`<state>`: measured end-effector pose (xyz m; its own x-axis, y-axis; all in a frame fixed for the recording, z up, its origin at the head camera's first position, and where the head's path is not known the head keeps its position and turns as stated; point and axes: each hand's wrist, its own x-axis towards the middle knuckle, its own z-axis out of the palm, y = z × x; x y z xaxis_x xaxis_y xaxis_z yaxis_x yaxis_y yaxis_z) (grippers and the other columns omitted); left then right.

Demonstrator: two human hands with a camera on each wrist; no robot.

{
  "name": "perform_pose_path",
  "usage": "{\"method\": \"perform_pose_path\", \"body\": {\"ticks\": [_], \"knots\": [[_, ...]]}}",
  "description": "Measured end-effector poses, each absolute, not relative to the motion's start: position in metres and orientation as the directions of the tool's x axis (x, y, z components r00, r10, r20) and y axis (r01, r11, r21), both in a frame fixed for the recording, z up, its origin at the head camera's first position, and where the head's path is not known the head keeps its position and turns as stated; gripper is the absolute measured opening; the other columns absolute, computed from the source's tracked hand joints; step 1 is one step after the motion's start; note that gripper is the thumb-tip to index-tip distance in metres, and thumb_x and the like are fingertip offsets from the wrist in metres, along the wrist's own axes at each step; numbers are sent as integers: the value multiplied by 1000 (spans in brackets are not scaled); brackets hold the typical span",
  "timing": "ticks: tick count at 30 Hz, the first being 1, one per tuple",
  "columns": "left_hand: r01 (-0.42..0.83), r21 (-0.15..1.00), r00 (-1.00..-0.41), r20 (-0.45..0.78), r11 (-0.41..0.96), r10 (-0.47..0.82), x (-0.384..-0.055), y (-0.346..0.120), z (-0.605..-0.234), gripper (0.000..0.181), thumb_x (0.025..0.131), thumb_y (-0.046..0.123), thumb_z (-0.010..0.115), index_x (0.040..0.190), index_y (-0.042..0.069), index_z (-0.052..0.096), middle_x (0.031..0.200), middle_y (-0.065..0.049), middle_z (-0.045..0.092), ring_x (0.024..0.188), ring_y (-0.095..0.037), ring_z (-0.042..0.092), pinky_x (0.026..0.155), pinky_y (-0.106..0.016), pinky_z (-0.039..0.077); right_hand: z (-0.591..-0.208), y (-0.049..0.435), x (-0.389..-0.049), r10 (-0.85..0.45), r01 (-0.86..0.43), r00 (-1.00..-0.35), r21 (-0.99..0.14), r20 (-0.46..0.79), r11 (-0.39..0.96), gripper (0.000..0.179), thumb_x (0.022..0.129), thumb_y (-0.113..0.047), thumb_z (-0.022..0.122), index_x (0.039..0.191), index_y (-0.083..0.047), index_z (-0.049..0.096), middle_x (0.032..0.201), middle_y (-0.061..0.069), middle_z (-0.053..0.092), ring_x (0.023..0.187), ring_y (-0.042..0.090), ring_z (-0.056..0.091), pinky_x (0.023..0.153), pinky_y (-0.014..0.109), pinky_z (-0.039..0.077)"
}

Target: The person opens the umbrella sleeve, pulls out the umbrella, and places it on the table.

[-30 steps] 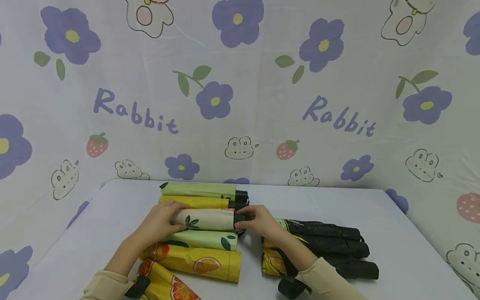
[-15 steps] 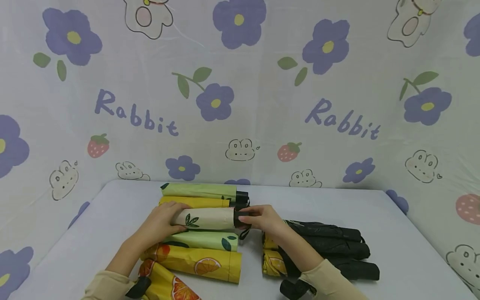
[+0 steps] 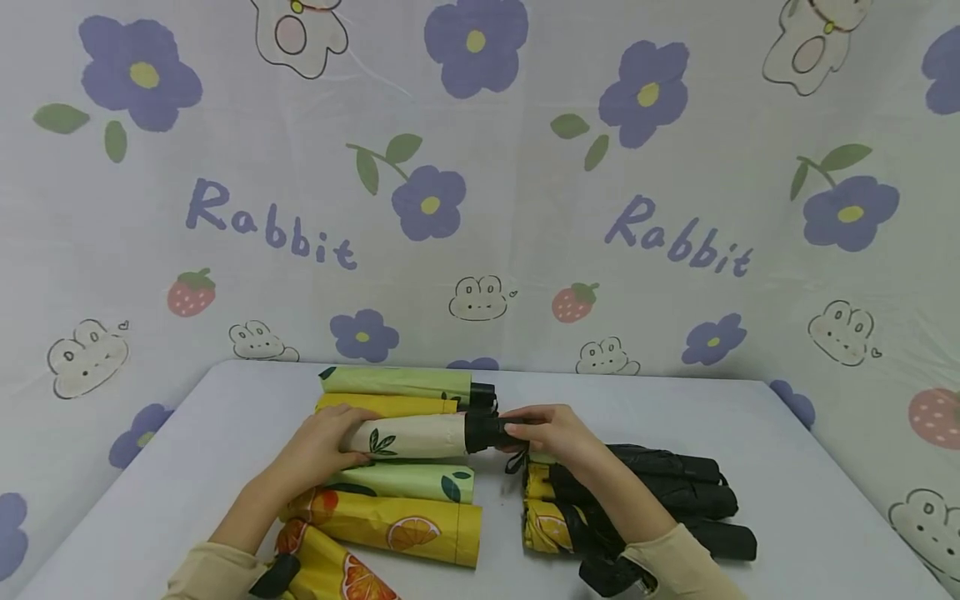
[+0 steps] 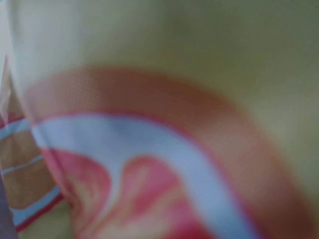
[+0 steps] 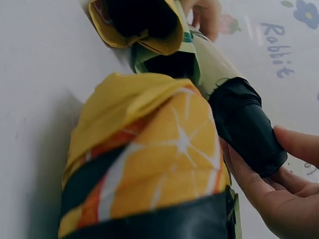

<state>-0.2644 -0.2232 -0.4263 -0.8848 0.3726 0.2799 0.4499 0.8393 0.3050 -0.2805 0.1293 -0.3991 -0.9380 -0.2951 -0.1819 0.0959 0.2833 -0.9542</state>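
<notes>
My left hand holds the left end of a cream umbrella sleeve printed with dark leaves. Out of its right end sticks a folded black umbrella. The right hand pinches that umbrella's black end, thumb and fingers on opposite sides. In the right wrist view, the black umbrella emerges from the cream sleeve between the fingers of my right hand. Blurred fabric with an orange-slice print fills the left wrist view, where the left hand does not show.
Behind lie a light green sleeve and a yellow one, with black ends showing. In front are a green sleeve, a yellow orange-print sleeve and yellow fabric. Several folded black umbrellas lie at the right on the white table.
The right hand has moved to the right, drawing the black umbrella further out of the cream sleeve. The left hand stays in place on the sleeve.
</notes>
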Motion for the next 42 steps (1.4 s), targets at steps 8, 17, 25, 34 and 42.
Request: {"method": "perform_pose_path", "body": {"ticks": [8,17,25,34,42], "knots": [[476,297,-870,294,828,394,-263,-226,-428,54,76,21,83,126,12,63,120,-10,66,111,-31,60,94,-53,48,-397,141,-271,-270,87,-948,-953,-168,289,37,93,-22,65,125,-3,64,116,14,69,97,23,72,105,46,47],[480,298,-868,294,825,399,-260,-228,-429,54,77,20,83,126,11,63,119,-9,66,110,-30,61,93,-51,49,-393,160,-266,-282,62,-947,-951,-152,303,41,94,-25,64,128,-2,62,108,10,72,102,24,70,103,44,47],[474,317,-873,288,821,393,-260,-228,-428,50,79,15,81,125,10,63,121,-11,66,112,-31,61,94,-52,49,-393,174,-267,-269,76,-950,-951,-161,299,44,93,-28,66,129,-3,61,105,6,73,102,23,69,104,44,45],[438,334,-893,271,835,360,-262,-229,-426,34,80,12,80,112,12,68,113,-7,70,107,-29,64,91,-49,51,-390,185,-263,-313,63,-938,-962,-148,265,48,93,-28,66,132,-1,58,114,8,70,102,21,69,97,36,51],[400,316,-902,300,860,309,-262,-229,-423,18,79,4,75,95,13,71,97,-4,73,90,-24,67,78,-44,55,-385,187,-261,-333,61,-932,-967,-144,249,48,94,-25,65,133,2,57,116,9,68,102,21,69,94,33,52]]}}
